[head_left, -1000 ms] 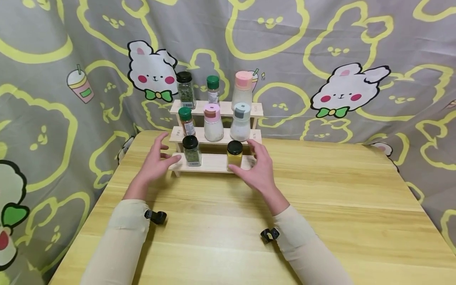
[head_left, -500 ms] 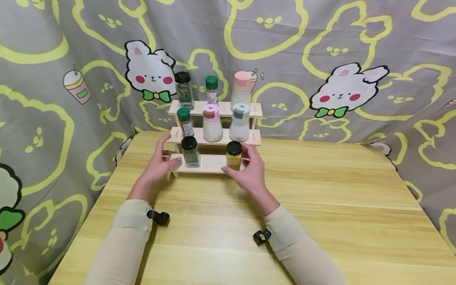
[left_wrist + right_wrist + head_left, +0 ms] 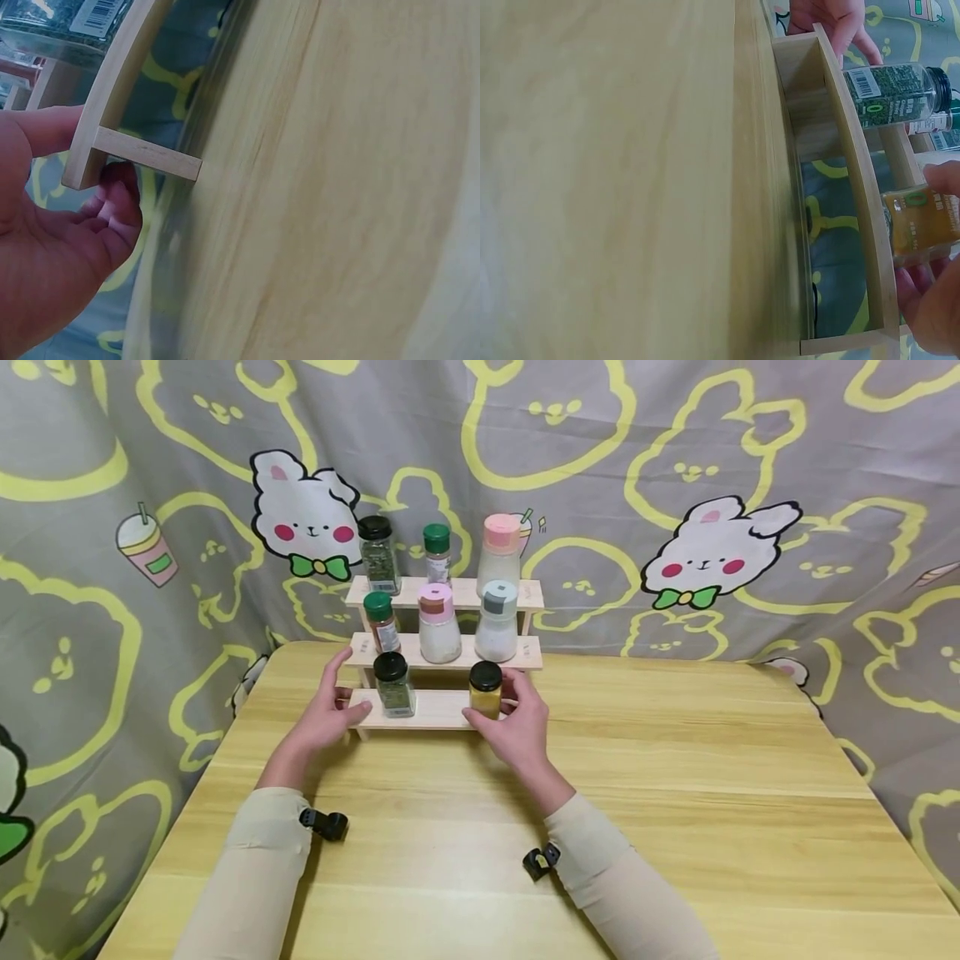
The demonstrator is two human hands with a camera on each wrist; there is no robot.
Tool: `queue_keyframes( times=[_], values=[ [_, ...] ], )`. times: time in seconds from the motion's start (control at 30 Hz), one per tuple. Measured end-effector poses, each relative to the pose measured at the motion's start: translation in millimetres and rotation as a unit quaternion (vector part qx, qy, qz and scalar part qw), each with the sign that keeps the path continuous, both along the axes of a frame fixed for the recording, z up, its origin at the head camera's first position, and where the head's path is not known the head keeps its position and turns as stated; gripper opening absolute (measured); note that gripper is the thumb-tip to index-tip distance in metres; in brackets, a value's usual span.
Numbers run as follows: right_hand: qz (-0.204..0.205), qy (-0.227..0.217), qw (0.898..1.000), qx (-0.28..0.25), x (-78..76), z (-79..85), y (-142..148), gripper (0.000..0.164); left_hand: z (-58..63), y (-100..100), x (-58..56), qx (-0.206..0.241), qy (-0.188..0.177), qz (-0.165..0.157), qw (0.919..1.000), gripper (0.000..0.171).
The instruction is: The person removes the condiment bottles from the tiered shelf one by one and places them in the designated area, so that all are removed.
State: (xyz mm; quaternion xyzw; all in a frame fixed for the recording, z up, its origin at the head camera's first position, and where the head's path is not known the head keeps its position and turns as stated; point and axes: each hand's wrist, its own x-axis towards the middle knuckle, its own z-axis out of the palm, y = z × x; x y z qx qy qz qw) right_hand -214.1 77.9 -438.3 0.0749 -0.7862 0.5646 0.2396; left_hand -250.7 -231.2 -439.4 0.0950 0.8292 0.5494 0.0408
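A three-tier wooden spice rack (image 3: 442, 707) stands at the table's back edge. My left hand (image 3: 322, 718) grips the left end of its lowest shelf; in the left wrist view the thumb lies over the board and curled fingers (image 3: 120, 202) are beneath it. My right hand (image 3: 519, 727) holds a square glass jar of yellow powder (image 3: 486, 695) with a black lid, at the right of the lowest shelf. The thumb is on one side of the jar (image 3: 922, 217) and the fingers are on the other. A black-lidded jar of green herbs (image 3: 395, 689) stands near my left thumb.
Shakers with pink (image 3: 439, 631) and grey (image 3: 497, 631) caps and a green-capped bottle (image 3: 382, 622) fill the middle tier. Above them stand a herb jar (image 3: 380, 560), another green-capped bottle (image 3: 437, 556) and a peach-capped shaker (image 3: 499, 556). A patterned curtain (image 3: 585, 468) hangs behind.
My right hand has moved left and closed its fingers and thumb round the jar of yellow powder. My left hand stays at the rack's left end. The head view has shifted slightly.
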Motion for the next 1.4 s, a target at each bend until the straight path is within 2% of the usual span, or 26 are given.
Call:
queue_keyframes(
  times=[0.33, 0.43, 0.57, 0.67, 0.93, 1.2, 1.4],
  values=[
    [-0.003, -0.013, 1.000, 0.005, 2.5, 1.4, 2, 0.062, -3.1, -3, 1.3, -0.003, -0.001, -0.012, 0.9999, 0.093],
    [-0.007, -0.011, 1.000, 0.004, 4.0, 3.3, 6, 0.062, 9.6, 3, 5.7, -0.002, -0.003, -0.015, 0.9999, 0.091],
    [-0.013, -0.005, 1.000, 0.003, 6.2, 4.9, 12, 0.062, 11.6, 5, 4.6, -0.004, 0.000, -0.016, 0.9999, 0.091],
    [-0.017, 0.000, 1.000, 0.000, 7.4, 5.6, 17, 0.061, -0.2, -1, -2.3, -0.009, 0.006, -0.014, 0.9998, 0.094],
    [-0.032, 0.005, 0.999, 0.006, 11.4, 8.8, 35, 0.062, -1.9, -3, -4.7, -0.016, 0.006, -0.011, 0.9998, 0.093],
    [-0.050, 0.012, 0.999, 0.012, 14.6, 15.4, 59, 0.061, -2.9, 2, -6.9, 0.023, 0.032, -0.001, 0.9992, 0.086],
    [-0.062, 0.017, 0.998, 0.015, 13.3, 18.0, 73, 0.060, 2.4, 6, -3.0, 0.060, 0.039, 0.003, 0.9974, 0.082]
  ],
)
